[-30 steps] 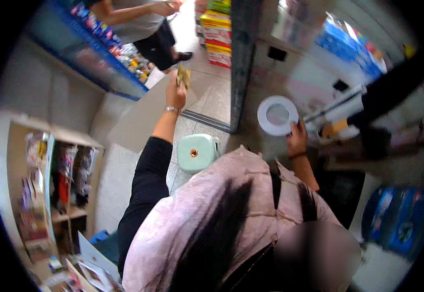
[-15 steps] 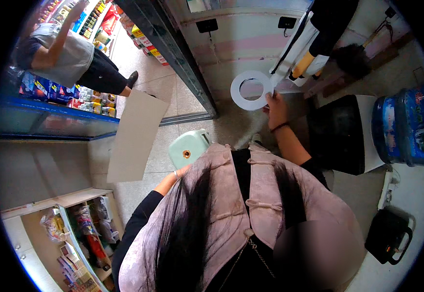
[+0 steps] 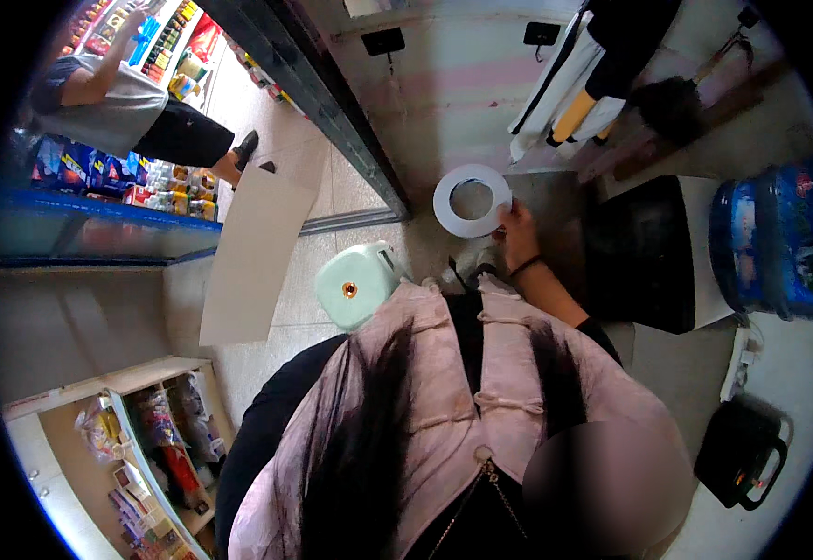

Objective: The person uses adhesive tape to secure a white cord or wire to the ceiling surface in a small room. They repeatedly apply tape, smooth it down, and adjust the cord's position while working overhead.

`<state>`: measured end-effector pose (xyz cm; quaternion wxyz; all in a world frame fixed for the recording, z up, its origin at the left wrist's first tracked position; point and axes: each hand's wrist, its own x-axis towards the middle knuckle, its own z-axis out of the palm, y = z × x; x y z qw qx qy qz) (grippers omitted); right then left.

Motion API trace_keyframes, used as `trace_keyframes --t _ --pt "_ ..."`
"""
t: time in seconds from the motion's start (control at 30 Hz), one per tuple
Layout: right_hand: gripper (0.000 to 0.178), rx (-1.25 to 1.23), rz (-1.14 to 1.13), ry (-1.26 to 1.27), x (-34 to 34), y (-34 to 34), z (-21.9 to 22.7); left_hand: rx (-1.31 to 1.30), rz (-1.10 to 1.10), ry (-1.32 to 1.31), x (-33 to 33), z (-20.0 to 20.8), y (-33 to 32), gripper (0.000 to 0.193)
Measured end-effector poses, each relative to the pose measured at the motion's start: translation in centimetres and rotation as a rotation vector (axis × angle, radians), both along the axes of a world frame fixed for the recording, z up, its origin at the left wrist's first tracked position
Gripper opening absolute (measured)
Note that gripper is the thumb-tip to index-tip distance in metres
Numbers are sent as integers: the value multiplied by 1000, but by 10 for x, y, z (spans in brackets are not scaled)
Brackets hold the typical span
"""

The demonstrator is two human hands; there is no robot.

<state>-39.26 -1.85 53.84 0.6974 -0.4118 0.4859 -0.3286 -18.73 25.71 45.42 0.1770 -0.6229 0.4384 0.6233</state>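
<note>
My right hand (image 3: 518, 235) grips the right side of a white tape roll (image 3: 443, 203), a flat ring with a wide open centre. It is held out in front of my body, low above the floor. My left hand is hidden behind my pink vest (image 3: 434, 364); only the bent black sleeve (image 3: 299, 373) of that arm shows. A pale green stool (image 3: 336, 278) with a small orange-rimmed hole in its top stands beside that arm.
A beige board (image 3: 257, 252) stands left of the stool, near a glass counter. Another person (image 3: 112, 107) is by shop shelves beyond a dark door frame (image 3: 332, 103). On the right are a black bin-like box (image 3: 635, 252) and blue water bottle (image 3: 770, 243); open shelving (image 3: 159, 457) is lower left.
My left hand has drawn back out of sight behind the vest. My right hand has come slightly lower and nearer with the tape roll. A dark strap-like piece now shows near my feet.
</note>
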Motion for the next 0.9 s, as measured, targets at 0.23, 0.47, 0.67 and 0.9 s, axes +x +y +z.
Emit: trace_keyframes --t 0.23,0.47,0.67,0.9 --pt "31 85 -27 -56 -17 3 -14 72 -34 22 -10 10 4 33" --pt "34 99 -45 -29 -40 -19 -50 156 -40 58 -17 23 -9 32" --pt "36 61 -59 15 -42 -51 -69 241 -90 85 -21 26 -35 32" --pt "35 54 -122 66 -71 -107 -79 245 -227 50 0 31 -137 31"
